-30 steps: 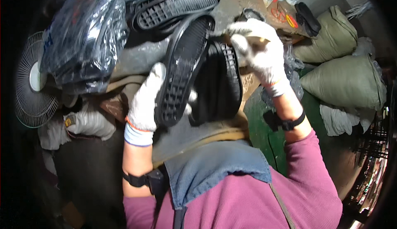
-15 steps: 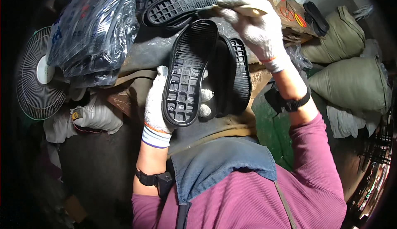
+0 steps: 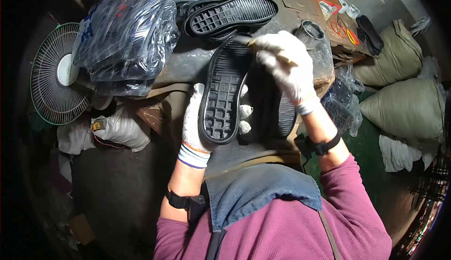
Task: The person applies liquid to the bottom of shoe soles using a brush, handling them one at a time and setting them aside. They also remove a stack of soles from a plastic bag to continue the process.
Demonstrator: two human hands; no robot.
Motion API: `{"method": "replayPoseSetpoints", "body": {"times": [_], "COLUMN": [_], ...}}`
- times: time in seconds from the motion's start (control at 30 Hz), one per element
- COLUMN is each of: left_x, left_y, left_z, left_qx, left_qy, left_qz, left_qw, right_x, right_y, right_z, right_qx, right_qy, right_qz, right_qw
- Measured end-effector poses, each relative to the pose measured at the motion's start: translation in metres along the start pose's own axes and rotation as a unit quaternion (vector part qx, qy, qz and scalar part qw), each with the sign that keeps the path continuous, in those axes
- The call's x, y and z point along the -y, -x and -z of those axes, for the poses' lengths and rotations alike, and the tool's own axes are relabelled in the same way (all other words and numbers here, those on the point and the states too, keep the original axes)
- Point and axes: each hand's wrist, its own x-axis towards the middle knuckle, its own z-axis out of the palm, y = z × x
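Nearest, at 6 o'clock, is a blue denim apron (image 3: 263,189). Beyond it, the left hand (image 3: 193,121), in a knitted white glove, is clamped around the gridded lower half of a black shoe sole (image 3: 225,91), whose long axis tips from 6 toward 1 o'clock. Its ribbed upper end lies at 9 o'clock from the nearer right hand (image 3: 285,65), which, apart from the left, pinches a slim tool (image 3: 241,39) too blurred to identify. Farther from that sole: glossy stacked soles (image 3: 235,13) at 12, crinkled plastic bundle (image 3: 131,30) at 10, cylindrical can (image 3: 308,40) at 2.
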Motion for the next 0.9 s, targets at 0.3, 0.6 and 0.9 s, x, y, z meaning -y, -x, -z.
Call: {"method": "replayPoseSetpoints", "body": {"times": [0.3,0.6,0.9], "left_x": [0.011,-0.007,-0.051], "left_y": [-0.003,-0.002,0.024], "left_z": [0.01,0.016,-0.017], "left_qx": [0.034,0.088,-0.049], "left_qy": [0.029,0.025,-0.263], "left_qz": [-0.011,-0.097,-0.131], "left_qw": [0.999,0.991,0.955], "right_x": [0.016,0.071,0.084], "right_y": [0.008,0.033,0.052], "right_z": [-0.03,-0.014,0.013], "right_qx": [0.077,0.177,0.164], "right_qy": [-0.128,-0.124,-0.389], "right_qz": [0.015,0.148,-0.34], "right_qw": [0.989,0.965,0.84]}}
